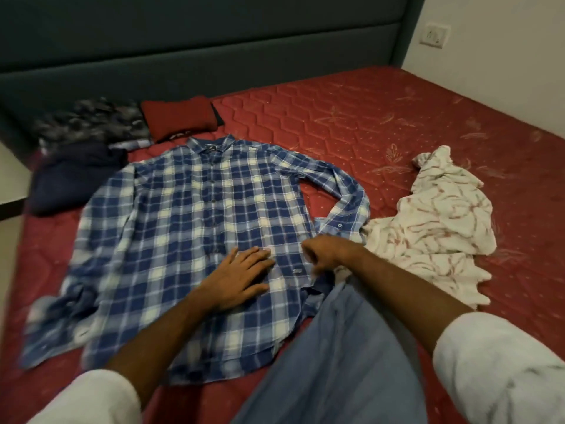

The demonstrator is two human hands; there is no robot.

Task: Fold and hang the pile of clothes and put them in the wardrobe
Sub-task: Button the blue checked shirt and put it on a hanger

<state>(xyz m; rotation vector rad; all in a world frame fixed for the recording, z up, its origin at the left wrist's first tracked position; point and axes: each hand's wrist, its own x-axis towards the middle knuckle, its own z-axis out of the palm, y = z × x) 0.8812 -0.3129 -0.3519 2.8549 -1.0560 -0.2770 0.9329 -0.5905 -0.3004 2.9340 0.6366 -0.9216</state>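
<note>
White sleeves (501,371) at bottom edge, our blue-trousered knee (345,347) between forearms. Our left hand (241,278) flat on blue plaid shirt (171,215), fingers straight, pressing, gripping nothing. Our right hand (328,250) just beside it at shirt's edge, fingers curled down; cannot tell whether it pinches cloth. Shirt spread front-up on red mattress (382,123). Crumpled white patterned garment (440,221) right of right hand. Folded clothes (101,130) beyond left hand, near headboard (214,41).

Blue plaid shirt (189,228) lies flat, buttoned, front-up.
</note>
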